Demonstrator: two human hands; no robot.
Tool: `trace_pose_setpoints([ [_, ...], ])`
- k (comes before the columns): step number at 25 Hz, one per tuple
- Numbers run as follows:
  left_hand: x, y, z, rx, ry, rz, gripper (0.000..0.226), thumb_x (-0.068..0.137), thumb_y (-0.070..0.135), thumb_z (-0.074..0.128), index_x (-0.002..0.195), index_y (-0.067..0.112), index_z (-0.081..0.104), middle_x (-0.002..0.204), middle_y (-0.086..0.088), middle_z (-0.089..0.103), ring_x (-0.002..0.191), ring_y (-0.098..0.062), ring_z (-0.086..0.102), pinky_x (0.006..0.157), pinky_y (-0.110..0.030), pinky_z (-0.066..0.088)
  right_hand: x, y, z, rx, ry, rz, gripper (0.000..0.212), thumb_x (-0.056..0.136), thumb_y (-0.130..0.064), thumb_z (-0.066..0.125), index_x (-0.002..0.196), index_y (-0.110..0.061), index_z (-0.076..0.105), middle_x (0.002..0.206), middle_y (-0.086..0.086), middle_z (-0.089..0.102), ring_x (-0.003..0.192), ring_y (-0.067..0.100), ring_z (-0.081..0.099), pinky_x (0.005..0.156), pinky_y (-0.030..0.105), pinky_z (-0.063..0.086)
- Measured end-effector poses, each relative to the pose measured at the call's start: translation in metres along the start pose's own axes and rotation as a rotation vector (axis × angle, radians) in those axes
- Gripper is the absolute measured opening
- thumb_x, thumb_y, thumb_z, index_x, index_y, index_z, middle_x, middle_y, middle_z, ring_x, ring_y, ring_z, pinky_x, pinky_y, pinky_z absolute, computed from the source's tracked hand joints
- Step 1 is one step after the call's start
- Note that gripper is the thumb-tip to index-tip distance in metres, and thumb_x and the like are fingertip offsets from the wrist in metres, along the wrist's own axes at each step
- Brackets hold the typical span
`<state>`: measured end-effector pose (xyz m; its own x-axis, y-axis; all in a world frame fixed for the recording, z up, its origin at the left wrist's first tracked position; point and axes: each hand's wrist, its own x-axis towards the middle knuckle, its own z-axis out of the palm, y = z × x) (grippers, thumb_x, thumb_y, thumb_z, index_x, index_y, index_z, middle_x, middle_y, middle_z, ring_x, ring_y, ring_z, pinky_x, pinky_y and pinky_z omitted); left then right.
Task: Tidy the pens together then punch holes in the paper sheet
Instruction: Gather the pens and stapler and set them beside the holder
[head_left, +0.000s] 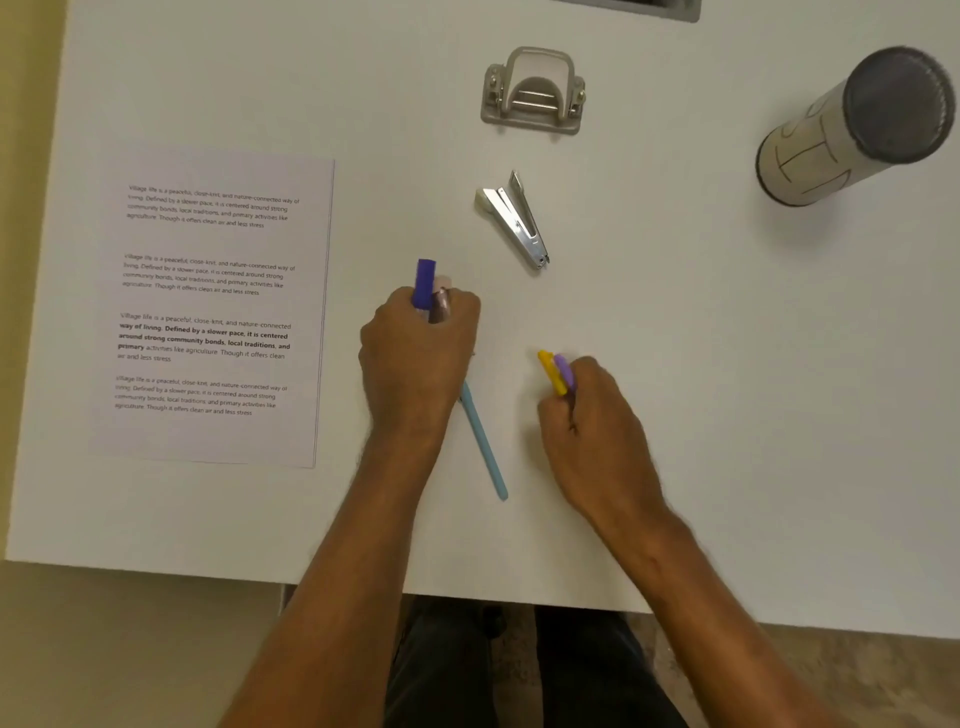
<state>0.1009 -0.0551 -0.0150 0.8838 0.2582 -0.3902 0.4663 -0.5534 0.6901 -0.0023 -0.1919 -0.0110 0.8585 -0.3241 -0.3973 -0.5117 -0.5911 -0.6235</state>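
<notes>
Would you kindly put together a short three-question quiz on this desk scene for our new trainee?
1. True or false: the left hand is closed around several pens, among them one with a blue cap.
2. Which item lies nearest the far edge of the table? A) the stapler B) the hole punch C) the paper sheet
3. Fill in: the right hand holds a purple pen and a ______ pen.

Key
1. True
2. B
3. yellow
</notes>
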Motion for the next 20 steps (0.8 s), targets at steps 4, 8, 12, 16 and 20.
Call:
trace_pose_setpoints([
  [4,-0.005,-0.013,-0.016,-0.305,-0.026,-0.202,0.014,0.095,0.030,0.066,0.096,0.016,0.064,0.079,-0.005,0.072,0.058,-0.015,0.071,0.050,-0.022,0.056,0.040,-0.021,-0.015,0.069,0.081,-0.031,0.016,0.102,-0.015,0.047,0.089,-0.021,0.040,0.075,-0.010,0.042,0.060,0.001,0.044,0.050,0.014,0.034],
  [8,-0.022,-0.028,-0.017,-0.332,-0.049,-0.292,0.017,0.095,0.021,0.067,0.110,0.016,0.060,0.087,-0.007,0.071,0.063,-0.016,0.070,0.049,-0.018,0.054,0.092,-0.041,-0.017,0.094,0.186,-0.023,0.015,0.100,-0.037,0.055,0.097,-0.022,0.052,0.078,-0.012,0.050,0.060,0.003,0.046,0.052,0.016,0.033],
  [12,-0.048,-0.037,-0.007,-0.088,-0.039,-0.236,0.018,0.096,0.027,0.067,0.098,0.027,0.050,0.083,0.007,0.056,0.068,-0.007,0.056,0.052,-0.013,0.041,0.125,-0.051,-0.005,-0.099,0.204,-0.072,0.056,0.090,-0.059,0.068,0.128,-0.020,0.055,0.112,-0.006,0.057,0.080,0.011,0.057,0.066,0.026,0.044],
  [16,-0.069,-0.039,0.006,0.194,-0.115,-0.199,0.042,0.091,0.054,0.069,0.113,0.023,0.052,0.094,0.008,0.059,0.069,-0.012,0.060,0.057,-0.014,0.042,0.136,-0.045,0.006,-0.185,0.180,-0.122,0.059,0.091,-0.059,0.069,0.129,-0.018,0.053,0.115,0.000,0.057,0.083,0.014,0.058,0.070,0.030,0.050],
  [20,-0.070,-0.038,0.011,0.330,-0.140,-0.130,0.044,0.093,0.050,0.067,0.121,0.017,0.057,0.099,0.003,0.061,0.081,-0.015,0.061,0.069,-0.025,0.046,0.135,-0.039,0.006,-0.168,0.199,-0.156,0.040,0.098,-0.049,0.065,0.121,-0.018,0.054,0.106,-0.006,0.051,0.078,0.013,0.057,0.067,0.030,0.050],
])
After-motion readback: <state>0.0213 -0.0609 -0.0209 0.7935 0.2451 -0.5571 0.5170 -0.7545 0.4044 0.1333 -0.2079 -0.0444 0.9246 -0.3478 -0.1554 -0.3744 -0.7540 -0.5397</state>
